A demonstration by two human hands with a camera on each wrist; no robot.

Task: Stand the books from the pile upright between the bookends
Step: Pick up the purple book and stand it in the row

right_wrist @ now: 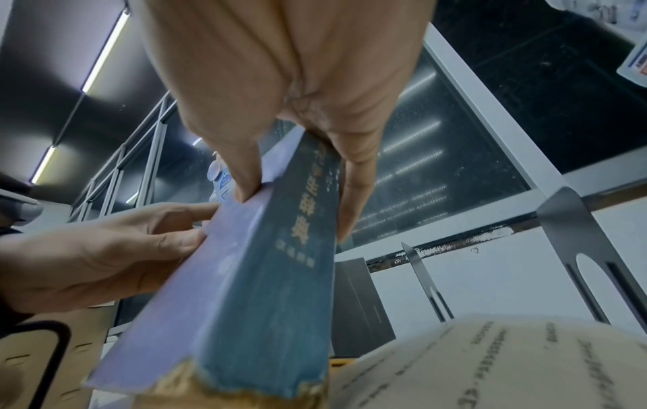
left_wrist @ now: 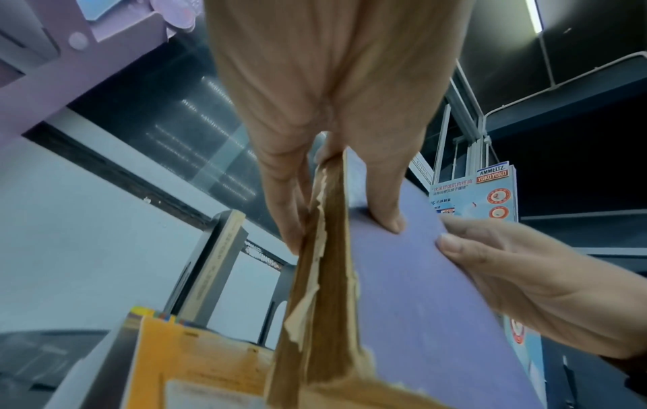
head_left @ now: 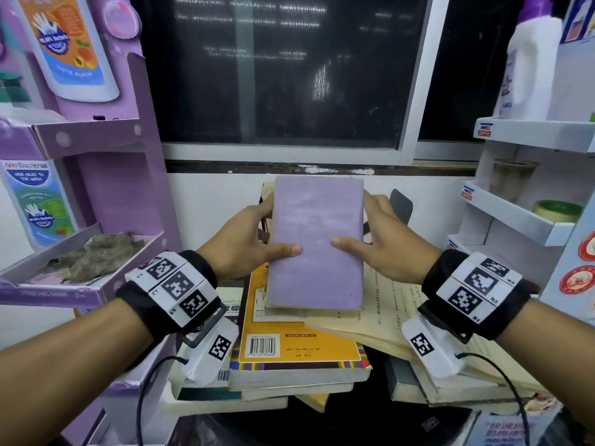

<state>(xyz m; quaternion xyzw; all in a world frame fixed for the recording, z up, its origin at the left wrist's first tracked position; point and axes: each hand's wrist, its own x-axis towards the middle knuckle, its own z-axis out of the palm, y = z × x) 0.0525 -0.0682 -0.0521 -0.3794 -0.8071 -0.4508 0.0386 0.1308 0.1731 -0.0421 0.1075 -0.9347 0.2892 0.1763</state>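
Behind the desk is a dark window (head_left: pixel 283 69). Both hands hold the purple book (head_left: pixel 317 243) above the pile (head_left: pixel 299 358): left hand (head_left: pixel 244 244) and right hand (head_left: pixel 389 243) each have thumb on top and fingers clamped round a side edge. Its torn edge looks weak, so tip it up slowly and slide it in between the bookends (right_wrist: pixel 591 263), beside the standing book (left_wrist: pixel 217 265).

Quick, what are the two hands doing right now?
Left hand: grips the purple book by its left edge.
Right hand: grips the same book by its right edge.
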